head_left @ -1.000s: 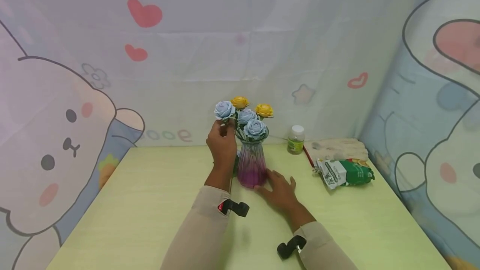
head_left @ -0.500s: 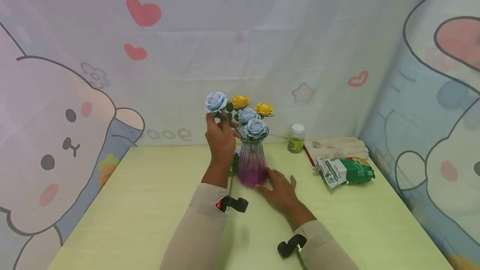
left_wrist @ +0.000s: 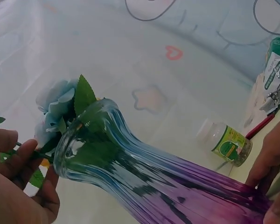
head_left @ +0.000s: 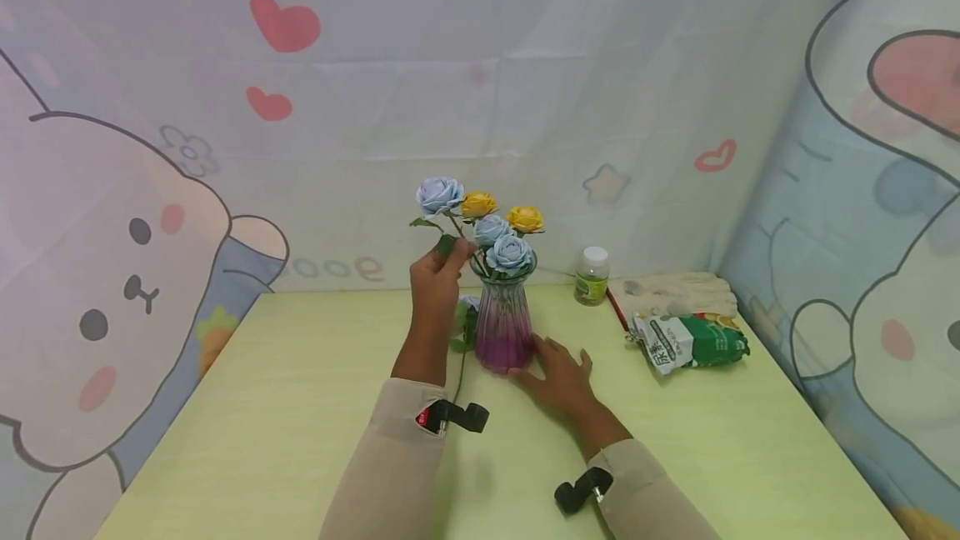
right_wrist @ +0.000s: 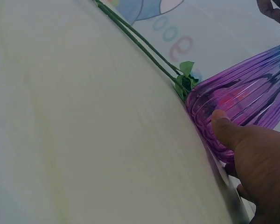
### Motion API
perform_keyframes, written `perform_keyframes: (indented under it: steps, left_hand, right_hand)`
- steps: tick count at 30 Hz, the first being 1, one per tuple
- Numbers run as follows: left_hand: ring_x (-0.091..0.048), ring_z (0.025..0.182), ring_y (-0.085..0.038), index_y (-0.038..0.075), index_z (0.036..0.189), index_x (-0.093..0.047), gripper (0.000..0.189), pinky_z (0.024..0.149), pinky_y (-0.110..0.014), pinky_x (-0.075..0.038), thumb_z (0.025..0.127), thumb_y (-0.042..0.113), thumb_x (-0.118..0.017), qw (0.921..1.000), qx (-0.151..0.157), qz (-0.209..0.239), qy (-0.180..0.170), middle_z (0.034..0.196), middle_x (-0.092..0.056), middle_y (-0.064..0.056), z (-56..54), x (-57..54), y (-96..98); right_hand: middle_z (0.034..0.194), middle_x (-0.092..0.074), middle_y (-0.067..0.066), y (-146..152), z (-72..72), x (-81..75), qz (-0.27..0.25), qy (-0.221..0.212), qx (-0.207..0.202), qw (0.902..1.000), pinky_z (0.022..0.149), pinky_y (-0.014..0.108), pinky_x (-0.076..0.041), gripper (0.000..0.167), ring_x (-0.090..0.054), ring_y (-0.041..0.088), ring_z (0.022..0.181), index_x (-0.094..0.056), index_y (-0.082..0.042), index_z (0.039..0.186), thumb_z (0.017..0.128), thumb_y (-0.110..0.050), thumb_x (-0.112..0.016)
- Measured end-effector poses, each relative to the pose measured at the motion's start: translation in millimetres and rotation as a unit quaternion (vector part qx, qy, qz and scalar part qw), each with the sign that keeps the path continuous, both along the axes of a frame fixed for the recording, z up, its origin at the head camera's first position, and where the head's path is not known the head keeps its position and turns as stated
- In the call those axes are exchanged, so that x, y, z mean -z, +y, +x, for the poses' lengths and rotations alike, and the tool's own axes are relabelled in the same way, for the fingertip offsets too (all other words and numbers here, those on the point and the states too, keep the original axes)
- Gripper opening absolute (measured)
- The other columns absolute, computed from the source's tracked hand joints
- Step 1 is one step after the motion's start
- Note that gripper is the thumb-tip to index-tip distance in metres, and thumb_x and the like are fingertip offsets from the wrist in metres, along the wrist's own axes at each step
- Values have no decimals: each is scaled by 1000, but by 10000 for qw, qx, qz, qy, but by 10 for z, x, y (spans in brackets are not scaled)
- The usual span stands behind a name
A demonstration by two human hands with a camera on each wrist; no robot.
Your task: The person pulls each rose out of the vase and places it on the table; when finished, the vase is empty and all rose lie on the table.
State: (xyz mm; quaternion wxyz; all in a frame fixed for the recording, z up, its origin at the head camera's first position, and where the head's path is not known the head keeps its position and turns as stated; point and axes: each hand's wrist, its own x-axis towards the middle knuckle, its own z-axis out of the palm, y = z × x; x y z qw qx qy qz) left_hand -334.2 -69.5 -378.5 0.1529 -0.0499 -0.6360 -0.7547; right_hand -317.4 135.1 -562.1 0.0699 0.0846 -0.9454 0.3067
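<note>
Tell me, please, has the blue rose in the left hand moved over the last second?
Yes. The blue rose has risen, now topping the yellow rose in the standing vase.

Sm. bottle (head_left: 592, 276), green bag (head_left: 692, 345).

sleeves: long, beige, plain fabric, both arms; cuffs end at the wrists
left wrist mount (head_left: 453, 417): black cylindrical clip-on unit at the cuff, with a small red-and-white tag beside it
right wrist mount (head_left: 583, 492): black unit with a silvery metal joint at the cuff
left hand (head_left: 435, 283): bare, no rings or glove seen
right hand (head_left: 558, 376): bare, likewise
</note>
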Motion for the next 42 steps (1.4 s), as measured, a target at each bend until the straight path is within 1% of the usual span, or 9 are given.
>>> perform_keyframes:
  steps: [4,9,15,22,25,29,35,38,42]
  left_hand:
    - [-69,129,-29,-4,121,-78,19,120,-46,-50,108,4,-67,9994,94,32,344,127,-75,-16,0,50,-5]
    - [-79,109,-17,-11,119,-77,21,106,-34,-62,99,-12,-72,9954,-251,376,839,112,-76,-8,-22,94,40]
    - [-78,93,-12,-19,107,-75,17,92,-27,-66,91,-16,-79,9821,-625,1188,1323,95,-74,5,-87,133,117]
    - [-79,109,-13,-12,104,-81,12,100,-29,-64,93,-13,-79,9671,-847,1724,1668,111,-85,-5,-59,31,41]
    - [-81,104,-13,-3,105,-85,16,101,-30,-63,94,-12,-78,9631,-890,1943,1634,107,-85,-3,-47,-20,-31]
    - [-81,98,-15,9,97,-89,23,111,-35,-59,94,-12,-78,9554,-979,2479,1274,99,-83,1,-63,-25,-120]
    - [-79,108,-19,14,93,-88,22,139,-45,-24,96,-6,-80,9456,-1110,2988,652,105,-79,-1,-64,11,-228]
    - [-79,108,-21,15,93,-87,22,140,-49,-16,96,-5,-80,9410,-1222,3094,624,106,-79,-2,-57,6,-277]
    - [-80,103,-20,14,91,-87,21,139,-49,-19,95,-6,-81,9361,-1344,3164,746,102,-80,-2,-50,-22,-346]
  right_hand:
    - [164,-58,14,6,-3,-9,-44,25,-10,10000,127,82,-8,84,-45,38,160,-47,-13,166,102,-63,-68]
    - [163,-58,13,9,-1,-6,-38,54,-36,10000,127,82,-9,85,-45,38,160,-47,-13,166,102,-64,-68]
    - [164,-57,14,12,25,29,44,15,-8,10000,128,81,-9,85,-45,38,160,-46,-13,167,102,-64,-67]
    - [164,-58,13,2,39,10,50,26,-59,10000,127,81,-9,85,-45,38,160,-46,-13,167,102,-64,-67]
    - [164,-58,13,0,35,-9,58,27,-37,10000,127,81,-9,85,-45,38,160,-46,-13,167,102,-64,-67]
    - [164,-58,14,6,22,-2,94,47,-25,9999,127,82,-10,86,-45,39,159,-46,-12,167,102,-65,-66]
    - [164,-58,11,14,-14,42,151,96,-36,9998,128,81,-10,86,-45,37,160,-46,-14,167,102,-66,-66]
    - [163,-59,10,12,-19,50,179,116,-74,9997,127,82,-10,86,-46,37,159,-46,-14,167,102,-67,-65]
    - [163,-60,11,16,-13,38,160,101,-72,9998,127,82,-11,86,-46,37,159,-46,-15,167,101,-66,-66]
